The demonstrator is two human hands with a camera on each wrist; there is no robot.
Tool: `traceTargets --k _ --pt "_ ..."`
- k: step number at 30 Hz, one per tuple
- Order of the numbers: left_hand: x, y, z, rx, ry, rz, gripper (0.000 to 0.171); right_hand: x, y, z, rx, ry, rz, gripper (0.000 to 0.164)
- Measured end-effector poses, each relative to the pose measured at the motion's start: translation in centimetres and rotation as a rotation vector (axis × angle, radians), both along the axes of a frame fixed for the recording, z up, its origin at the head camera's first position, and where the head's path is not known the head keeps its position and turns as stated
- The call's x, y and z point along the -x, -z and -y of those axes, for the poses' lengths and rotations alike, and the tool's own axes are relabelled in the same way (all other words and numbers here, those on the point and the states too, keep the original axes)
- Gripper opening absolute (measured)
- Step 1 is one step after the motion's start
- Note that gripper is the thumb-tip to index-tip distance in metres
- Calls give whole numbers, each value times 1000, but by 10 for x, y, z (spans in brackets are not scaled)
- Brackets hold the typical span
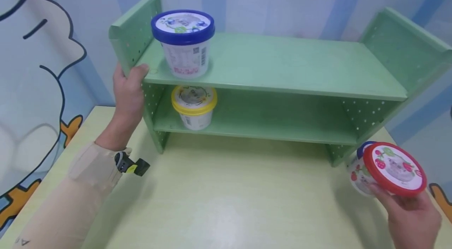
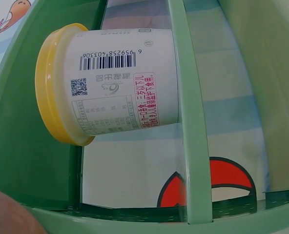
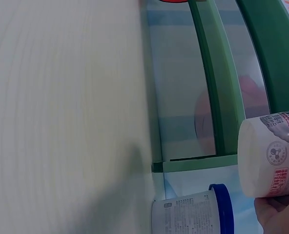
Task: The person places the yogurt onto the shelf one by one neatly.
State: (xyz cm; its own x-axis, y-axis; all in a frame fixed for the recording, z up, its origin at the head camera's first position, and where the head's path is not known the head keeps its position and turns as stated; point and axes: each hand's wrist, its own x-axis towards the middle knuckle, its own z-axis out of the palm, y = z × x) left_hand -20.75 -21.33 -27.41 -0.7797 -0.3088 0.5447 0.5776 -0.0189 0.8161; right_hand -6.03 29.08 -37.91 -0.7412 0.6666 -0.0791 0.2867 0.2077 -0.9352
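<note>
A green two-tier shelf stands on the table. My left hand grips its left side panel, thumb on the front edge and the other fingers hidden behind. Close to this hand, a blue-lidded tub sits on the upper tier and a yellow-lidded tub on the lower one. My right hand holds a tub with a red lid off the shelf's right end; the right wrist view shows its white side. Behind it, another blue-lidded tub stands on the table, mostly hidden in the head view.
The pale wooden table extends in front of the shelf. A blue striped wall with cartoon drawings rises behind it. The shelf's raised right side panel is near the right hand.
</note>
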Motion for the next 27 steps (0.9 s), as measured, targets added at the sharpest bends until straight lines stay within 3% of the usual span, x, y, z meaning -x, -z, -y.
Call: traceTargets --k 4,11,22,27 --pt "0 0 0 1 -8 3 31 1 3 0 43 -21 -24 66" --pt "0 0 -1 -12 -5 -12 30 5 3 1 -122 -56 82 68" --pt "1 2 -2 -1 -3 -47 30 8 -3 7 -104 -123 93 65" --pt "1 2 -1 -10 -4 -41 30 10 -1 7 -150 -144 72 67"
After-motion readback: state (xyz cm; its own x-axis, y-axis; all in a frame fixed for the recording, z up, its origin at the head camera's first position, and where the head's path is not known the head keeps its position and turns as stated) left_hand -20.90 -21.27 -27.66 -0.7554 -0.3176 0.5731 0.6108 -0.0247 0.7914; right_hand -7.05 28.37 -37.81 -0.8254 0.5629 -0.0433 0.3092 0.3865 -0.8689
